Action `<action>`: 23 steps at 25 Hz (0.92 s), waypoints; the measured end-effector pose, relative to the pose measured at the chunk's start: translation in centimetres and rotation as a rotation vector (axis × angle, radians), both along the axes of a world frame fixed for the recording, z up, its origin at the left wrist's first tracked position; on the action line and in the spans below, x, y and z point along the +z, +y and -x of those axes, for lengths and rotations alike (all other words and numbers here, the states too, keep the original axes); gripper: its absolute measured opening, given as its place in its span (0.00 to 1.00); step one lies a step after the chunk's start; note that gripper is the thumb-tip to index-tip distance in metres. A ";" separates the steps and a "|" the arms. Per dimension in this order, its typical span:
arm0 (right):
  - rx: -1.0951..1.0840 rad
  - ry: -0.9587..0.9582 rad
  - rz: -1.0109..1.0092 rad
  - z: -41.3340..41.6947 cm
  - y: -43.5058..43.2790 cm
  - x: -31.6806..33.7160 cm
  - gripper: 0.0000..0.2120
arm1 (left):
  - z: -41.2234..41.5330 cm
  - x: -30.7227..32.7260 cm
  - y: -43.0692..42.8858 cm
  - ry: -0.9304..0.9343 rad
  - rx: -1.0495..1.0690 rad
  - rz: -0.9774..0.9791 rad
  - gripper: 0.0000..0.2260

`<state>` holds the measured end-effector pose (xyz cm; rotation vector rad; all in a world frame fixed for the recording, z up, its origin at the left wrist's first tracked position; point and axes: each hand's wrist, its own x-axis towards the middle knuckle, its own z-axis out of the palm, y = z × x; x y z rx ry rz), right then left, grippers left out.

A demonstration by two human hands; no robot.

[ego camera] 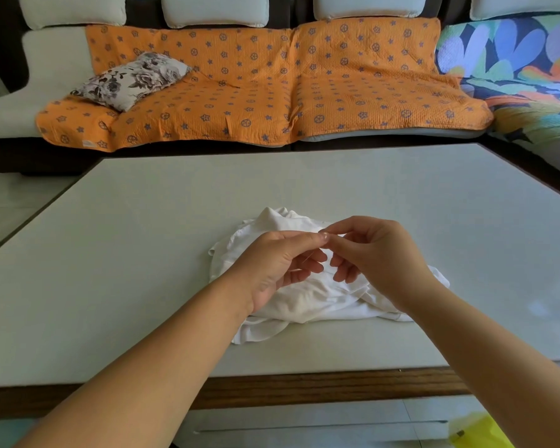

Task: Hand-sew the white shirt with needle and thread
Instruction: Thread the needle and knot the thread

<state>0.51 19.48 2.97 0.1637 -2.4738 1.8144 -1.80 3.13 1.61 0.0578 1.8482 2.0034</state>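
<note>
Pinching thumb tip against forefinger tip, the left hand [282, 263] makes a narrow grip, and a hair-thin thread [307, 258] runs down from that pinch across its middle finger. The needle is too fine to make out. Touching this grip from the other side, the right hand [372, 250] brings its own thumb and forefinger together. Its grip is just as narrow, but I cannot tell whether anything sits inside it. The remaining fingers of both hands hang loosely curled under the two grips, nearly meeting. Directly beneath the grips lies the white shirt [307, 302], crumpled in a heap and not spread out. Both hands are raised above it, and they and the wrists hide much of its middle. The shirt rests on the pale worktop [143, 253], which stretches well beyond the grips on every side. Nearer the person than the grips are the worktop's brown wooden edge [304, 388] and a light panel [304, 425] below it. A yellow object [479, 431] sits low on the right-hand side, cut off by the frame. Far beyond the grips stands a sofa with an orange patterned cover [272, 85] and pale back cushions [214, 9]. A floral cushion [133, 79] lies on the sofa toward the left hand's side. A bright leaf-print cover [514, 66] lies toward the right hand's side.
</note>
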 end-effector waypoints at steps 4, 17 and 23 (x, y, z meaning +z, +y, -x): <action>-0.001 0.028 -0.034 0.1 -0.2 0.0 0.02 | 0.0 0.2 -0.1 0.005 -0.010 -0.021 0.06; 0.259 -0.468 0.558 0.8 0.7 -0.2 0.09 | 0.0 0.2 -0.9 0.240 -0.105 0.000 0.10; 0.253 -0.390 0.553 0.5 0.5 0.0 0.13 | 0.2 0.0 -0.9 0.174 -0.012 -0.054 0.04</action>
